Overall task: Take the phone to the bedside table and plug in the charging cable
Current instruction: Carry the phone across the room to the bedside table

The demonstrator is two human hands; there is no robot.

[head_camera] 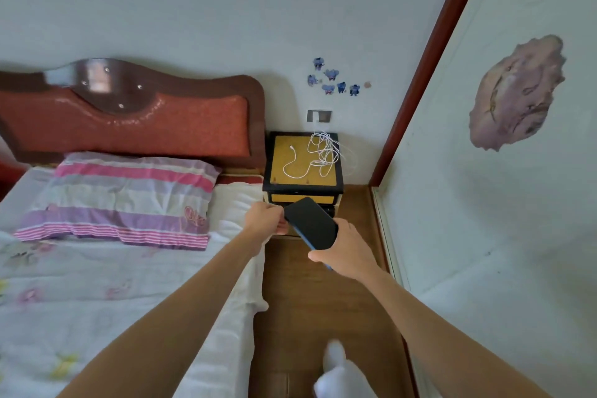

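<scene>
A dark phone (311,223) with a blue edge is held in front of me, screen up, tilted. My right hand (347,247) grips its near end from below. My left hand (266,218) pinches its far left corner. Beyond them stands the bedside table (276,168), black-framed with a yellow top. A white charging cable (318,155) lies coiled on that top, its free plug end toward the left. The cable runs up to a wall socket (319,116).
The bed (97,284) with a striped pillow (122,197) fills the left; its red headboard (129,119) meets the table. A narrow wooden floor strip (323,300) runs between bed and the right wall. My white-socked foot (339,371) shows below.
</scene>
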